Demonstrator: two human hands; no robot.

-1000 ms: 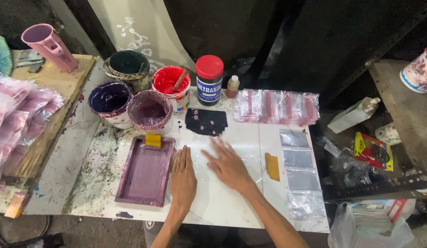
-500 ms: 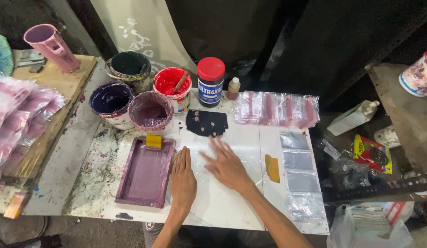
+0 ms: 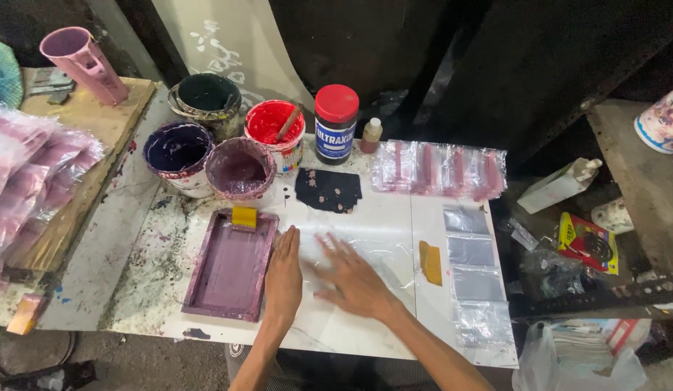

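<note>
Pressing flat, both palms open and holding nothing: left hand (image 3: 284,274) and right hand (image 3: 353,281) spread on a clear plastic sheet (image 3: 365,242), seemingly to smooth it. Purple-stained rectangular screen frame (image 3: 230,264) sits just beside, toward the white table's (image 3: 119,239) front edge.

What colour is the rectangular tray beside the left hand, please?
The tray is purple, clearest in the head view.

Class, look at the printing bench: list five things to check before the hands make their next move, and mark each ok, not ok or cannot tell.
1. Left hand flat on the clear plastic sheet: ok.
2. Right hand on the sheet too: ok, though blurred.
3. Purple screen frame lies beside the sheet, not on it: ok.
4. Yellow squeegee rests on the frame's far edge: ok.
5. Red ink bucket open, stick inside: ok.
6. Sheet free of wrinkles: cannot tell.
</note>
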